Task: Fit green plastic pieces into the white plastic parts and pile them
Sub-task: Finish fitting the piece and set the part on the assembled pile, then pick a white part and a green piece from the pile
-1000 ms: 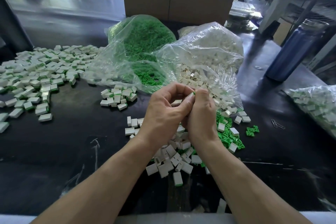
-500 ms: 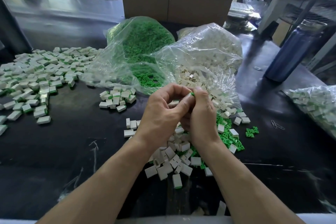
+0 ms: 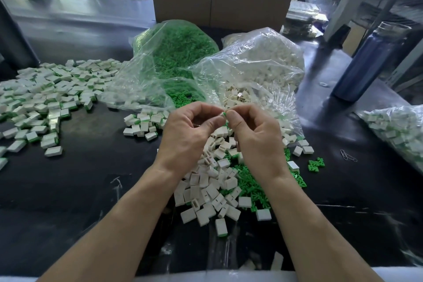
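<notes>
Bags (image 3: pixel 249 68) behind hands (image 3: pixel 229 135).

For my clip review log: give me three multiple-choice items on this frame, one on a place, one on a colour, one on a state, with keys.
1. Where does the blue bottle stand?
A. far right of the table
B. far left
C. inside the cardboard box

2. What colour is the piece pinched between the hands?
A. red
B. green
C. black

3. What is the left hand doing?
A. lying flat on the table
B. reaching into a bag
C. raised, fingers meeting the right hand

Key: 1 A, it stands at the right edge beyond the white-parts bag. 2 B, a green tip shows between the fingertips. 3 C, both hands are raised above the loose pile, pinching together.
</notes>
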Motion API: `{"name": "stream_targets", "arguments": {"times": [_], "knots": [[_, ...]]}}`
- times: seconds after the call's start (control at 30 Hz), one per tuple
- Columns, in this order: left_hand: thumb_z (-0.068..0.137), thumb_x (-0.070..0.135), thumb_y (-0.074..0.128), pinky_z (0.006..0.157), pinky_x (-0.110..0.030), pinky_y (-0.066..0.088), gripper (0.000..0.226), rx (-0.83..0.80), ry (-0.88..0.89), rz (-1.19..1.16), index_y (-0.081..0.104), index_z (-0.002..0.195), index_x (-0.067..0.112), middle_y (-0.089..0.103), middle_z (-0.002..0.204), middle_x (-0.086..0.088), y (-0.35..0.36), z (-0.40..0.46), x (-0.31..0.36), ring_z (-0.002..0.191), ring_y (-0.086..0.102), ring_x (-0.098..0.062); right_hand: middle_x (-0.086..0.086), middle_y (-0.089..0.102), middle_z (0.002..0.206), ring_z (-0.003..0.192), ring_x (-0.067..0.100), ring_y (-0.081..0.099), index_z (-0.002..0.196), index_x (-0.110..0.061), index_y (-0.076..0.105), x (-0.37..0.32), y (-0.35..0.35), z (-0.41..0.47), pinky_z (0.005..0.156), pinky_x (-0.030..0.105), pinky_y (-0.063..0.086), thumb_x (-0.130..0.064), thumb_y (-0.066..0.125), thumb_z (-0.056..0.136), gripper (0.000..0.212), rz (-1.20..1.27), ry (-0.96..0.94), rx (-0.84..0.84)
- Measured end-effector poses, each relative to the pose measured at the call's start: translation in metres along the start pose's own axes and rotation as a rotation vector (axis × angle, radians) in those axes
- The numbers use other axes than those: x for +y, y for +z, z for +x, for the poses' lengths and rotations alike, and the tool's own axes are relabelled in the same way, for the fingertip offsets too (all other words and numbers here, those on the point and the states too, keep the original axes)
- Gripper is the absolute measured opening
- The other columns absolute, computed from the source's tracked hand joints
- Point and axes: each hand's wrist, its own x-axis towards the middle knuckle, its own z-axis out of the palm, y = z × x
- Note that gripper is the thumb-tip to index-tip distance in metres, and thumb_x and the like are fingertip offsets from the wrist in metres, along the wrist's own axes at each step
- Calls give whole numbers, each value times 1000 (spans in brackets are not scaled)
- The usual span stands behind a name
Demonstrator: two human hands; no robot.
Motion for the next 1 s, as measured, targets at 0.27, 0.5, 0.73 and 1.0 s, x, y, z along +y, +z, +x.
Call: {"name": "stream_targets", "arguments": {"times": [0.27, 0.5, 0.73, 1.0], "knots": [[94, 14, 76, 62, -13, 52, 6, -52, -73, 146, 75, 97, 19, 74, 82, 8, -8, 3, 0, 70, 67, 1, -6, 67, 79, 69, 1, 60, 97, -20, 69, 8, 3, 3, 65, 18, 52, -26, 64, 106, 12, -150, 27, -28], [92, 25, 78, 73, -29, 53, 11, 160, -254, 660, 74, 83, 31, 71, 82, 16, -45, 14, -15, 82, 68, -9, -9, 71, 84, 77, 4, 66, 92, -28, 71, 15, -12, 7, 69, 19, 55, -32, 66, 104, 14, -270, 102, 27], [95, 23, 75, 92, -50, 54, 14, 418, -179, 970, 80, 107, 23, 67, 109, -11, -73, 26, -20, 102, 64, -35, -10, 73, 87, 85, 9, 68, 93, -27, 76, 13, -22, 9, 81, 34, 60, -32, 69, 102, 13, -346, 154, 3], [96, 35, 71, 82, -45, 56, 17, 421, -254, 847, 66, 96, 19, 71, 93, -4, -61, 25, -12, 92, 67, -30, -17, 72, 87, 79, -4, 66, 91, -35, 79, 11, -38, 10, 72, 19, 52, -31, 77, 96, 7, -407, 258, -177]]}}
